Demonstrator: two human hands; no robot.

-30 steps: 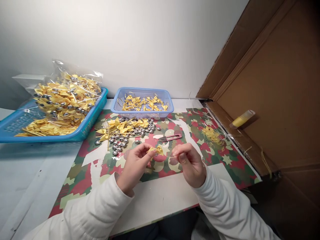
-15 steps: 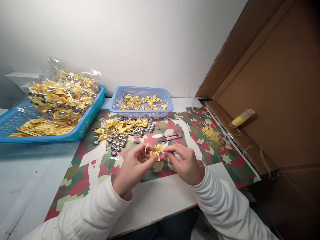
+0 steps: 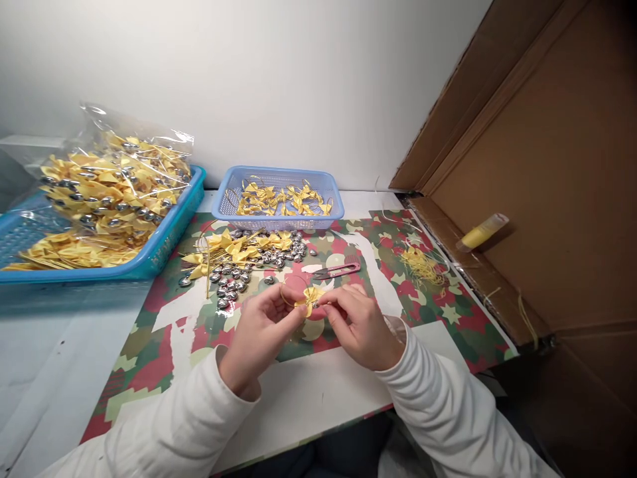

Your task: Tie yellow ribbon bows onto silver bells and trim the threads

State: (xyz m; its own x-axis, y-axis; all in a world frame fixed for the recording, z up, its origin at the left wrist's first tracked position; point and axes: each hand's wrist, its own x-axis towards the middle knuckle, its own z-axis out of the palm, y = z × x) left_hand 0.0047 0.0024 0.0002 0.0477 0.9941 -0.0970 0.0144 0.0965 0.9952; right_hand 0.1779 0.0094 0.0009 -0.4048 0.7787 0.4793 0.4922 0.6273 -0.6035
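Between my hands, over the camouflage-patterned sheet [image 3: 279, 348], is a yellow ribbon bow [image 3: 311, 294] with a thin gold cord loop. My left hand [image 3: 266, 325] pinches the bow's left side between thumb and fingers, and the loop stands up by its fingertips. My right hand [image 3: 355, 325] is closed in a pinch at the bow's right edge, right beside a small silver bell [image 3: 315, 305]. What lies inside the right fingertips is mostly hidden. Just beyond the hands lie loose silver bells [image 3: 231, 287] and a pile of yellow bows [image 3: 243, 249]. Thread snips [image 3: 338, 271] rest behind my right hand.
A blue basket [image 3: 279, 218] at the back holds looped bows. On the left, a larger blue basket [image 3: 119, 271] carries a clear bag [image 3: 124, 179] full of bows with bells. Yellow cord scraps [image 3: 423, 265] lie on the right, beside a cardboard wall [image 3: 522, 166] with a yellow tube [image 3: 482, 232].
The view has shifted slightly. The bow has turned a little between my fingers, and my right fingers have curled more around its right edge. Both hands keep their pinch.
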